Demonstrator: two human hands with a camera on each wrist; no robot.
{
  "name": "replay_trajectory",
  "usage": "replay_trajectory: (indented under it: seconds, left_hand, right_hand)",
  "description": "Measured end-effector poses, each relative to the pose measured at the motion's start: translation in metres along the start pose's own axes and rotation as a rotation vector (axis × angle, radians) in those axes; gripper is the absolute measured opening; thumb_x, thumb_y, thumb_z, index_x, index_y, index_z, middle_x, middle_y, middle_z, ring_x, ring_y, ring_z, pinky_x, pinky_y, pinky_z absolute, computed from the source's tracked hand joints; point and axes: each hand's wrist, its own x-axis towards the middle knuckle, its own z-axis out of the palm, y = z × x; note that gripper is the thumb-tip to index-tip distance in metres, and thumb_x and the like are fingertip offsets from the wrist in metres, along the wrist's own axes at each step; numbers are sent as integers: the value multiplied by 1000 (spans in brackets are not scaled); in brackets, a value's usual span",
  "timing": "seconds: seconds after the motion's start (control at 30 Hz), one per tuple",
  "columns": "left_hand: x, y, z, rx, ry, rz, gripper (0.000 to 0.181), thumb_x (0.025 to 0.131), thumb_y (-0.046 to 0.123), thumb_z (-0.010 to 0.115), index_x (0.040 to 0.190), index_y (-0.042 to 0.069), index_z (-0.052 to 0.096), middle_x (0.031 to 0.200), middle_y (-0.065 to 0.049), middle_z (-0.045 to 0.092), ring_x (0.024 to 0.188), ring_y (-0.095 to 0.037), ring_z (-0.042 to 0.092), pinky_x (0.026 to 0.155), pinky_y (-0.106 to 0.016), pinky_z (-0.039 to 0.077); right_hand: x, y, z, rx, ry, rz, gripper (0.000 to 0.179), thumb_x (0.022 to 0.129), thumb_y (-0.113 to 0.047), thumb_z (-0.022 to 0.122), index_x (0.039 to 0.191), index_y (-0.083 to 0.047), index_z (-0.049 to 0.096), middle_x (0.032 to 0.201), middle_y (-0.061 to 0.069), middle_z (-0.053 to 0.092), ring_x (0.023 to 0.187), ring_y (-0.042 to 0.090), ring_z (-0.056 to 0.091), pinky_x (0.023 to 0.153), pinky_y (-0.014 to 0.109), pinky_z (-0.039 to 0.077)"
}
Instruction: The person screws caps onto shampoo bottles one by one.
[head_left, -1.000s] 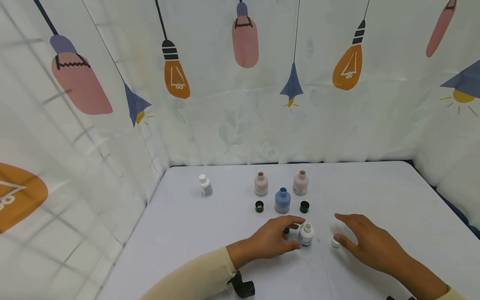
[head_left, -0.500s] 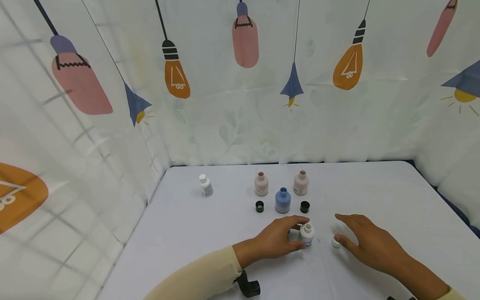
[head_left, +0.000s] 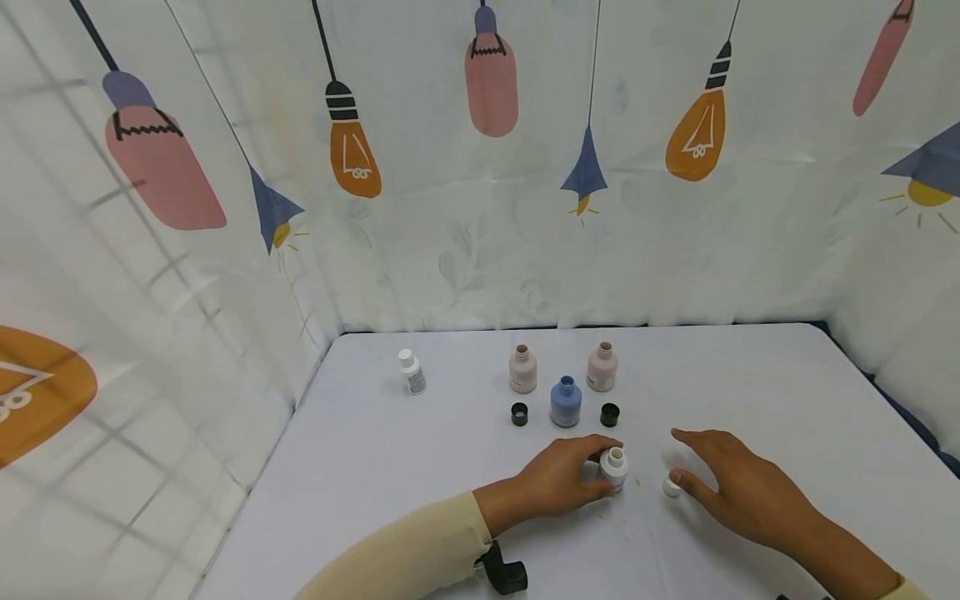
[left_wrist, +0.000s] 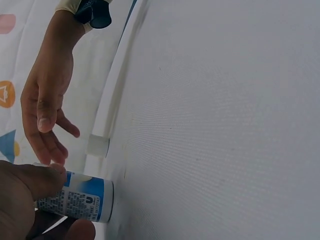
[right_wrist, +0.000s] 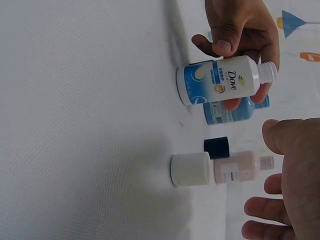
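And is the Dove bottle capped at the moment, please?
No, the Dove bottle shows a bare threaded neck in the right wrist view.

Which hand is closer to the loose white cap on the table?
Right. The right hand hovers just above the loose white cap, not touching it. The left hand is farther away, off to the cap's left, gripping the open white bottle.

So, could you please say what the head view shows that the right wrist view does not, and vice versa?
Only head: the capped bottle, left pink bottle, left black cap.

Only right wrist: the Dove lettering on the held bottle.

Both: that bottle, the blue bottle, right pink bottle, right black cap, white cap, left hand and right hand.
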Motion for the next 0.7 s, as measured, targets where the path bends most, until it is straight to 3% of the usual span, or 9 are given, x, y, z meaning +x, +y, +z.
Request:
replay_trajectory:
  seconds: [0.4,0.7]
  left_hand:
    - [0,-2,2,32,25,0,56,94,21,78,144,18,56,134,10,65,120,2,58,99,-21,46]
    - [-10,-1,-4,38,18,-27,50,92,21,79,139,18,61,127,12,68,115,3,59,96,-20,47]
  right_hand:
    - [1,0,0,-2,-22,8,63,95,-54,69,143,-16,58,134,17,60,120,40,59,77,59,55]
    - [2,-1,-1,-11,-32,15,63,94,-55,69,142,-16,58,134,16,60,120,39,59,78,60,55]
